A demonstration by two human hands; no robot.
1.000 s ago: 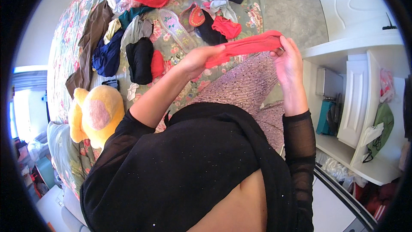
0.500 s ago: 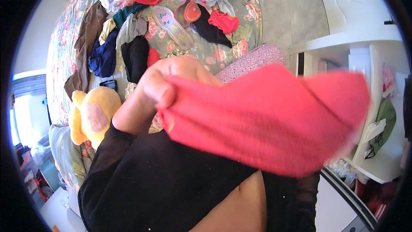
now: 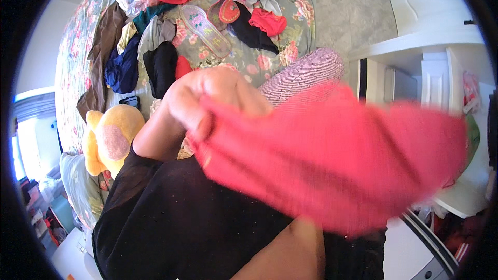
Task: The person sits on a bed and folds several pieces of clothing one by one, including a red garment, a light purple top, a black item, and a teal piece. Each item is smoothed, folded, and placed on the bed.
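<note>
A piece of red cloth (image 3: pixel 321 161) stretches across the middle and right of the view, its far right end smeared by motion. My left hand (image 3: pixel 212 96) is closed on its left edge, with the thumb over the fabric. My right forearm (image 3: pixel 290 249) rises from the lower edge and passes under the cloth. The cloth covers my right hand, so its fingers cannot be seen. Below the cloth lies the black fabric (image 3: pixel 197 223) of the clothing on me.
On the flowered bedspread (image 3: pixel 244 62) lie an embroidered insole (image 3: pixel 205 26), dark blue clothing (image 3: pixel 122 67), black clothing (image 3: pixel 161 67) and smaller red fabric (image 3: pixel 267 21). A yellow plush toy (image 3: pixel 116 132) sits at left. White shelving (image 3: pixel 436 80) stands at right.
The red cloth's loose end has swung farther right and down. My left hand keeps its hold on the edge and has barely moved.
</note>
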